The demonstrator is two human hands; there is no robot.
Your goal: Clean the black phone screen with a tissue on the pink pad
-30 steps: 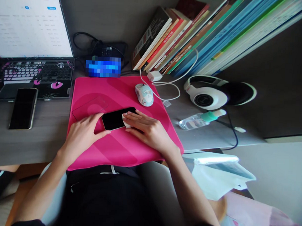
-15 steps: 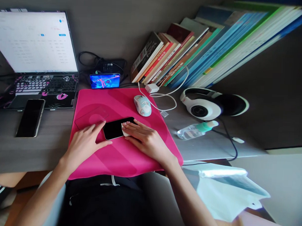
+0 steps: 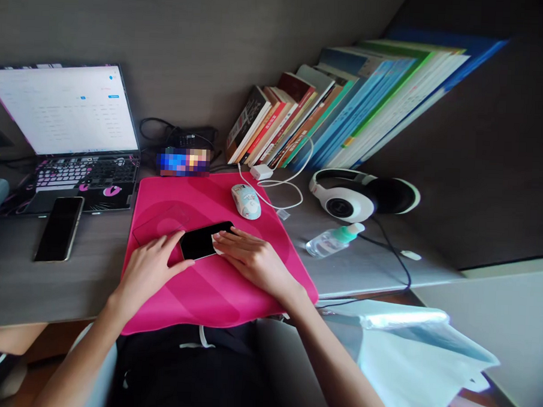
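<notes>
A black-screened phone (image 3: 200,241) lies flat on the pink mat (image 3: 195,296). My left hand (image 3: 154,261) is at its left end, thumb and fingers spread around the edge. Over the phone's right part rests my right hand (image 3: 251,256), its fingers together and pressing a small white cloth (image 3: 216,243) on the screen. Most of the cloth is hidden under the fingers. A thin clear sheet (image 3: 160,222) lies on the mat just beyond my left hand.
Beyond the phone sits a mouse (image 3: 246,202). To the right are a spray bottle (image 3: 333,240), headphones (image 3: 348,201) and a white cable (image 3: 294,183). A laptop (image 3: 86,177) and second phone (image 3: 59,229) are left. Books (image 3: 302,115) and a lit phone (image 3: 183,162) stand behind.
The camera view has shifted, so the desk items appear lower. My right hand and the cloth remain on the phone's right part, and my left hand stays at its left end.
</notes>
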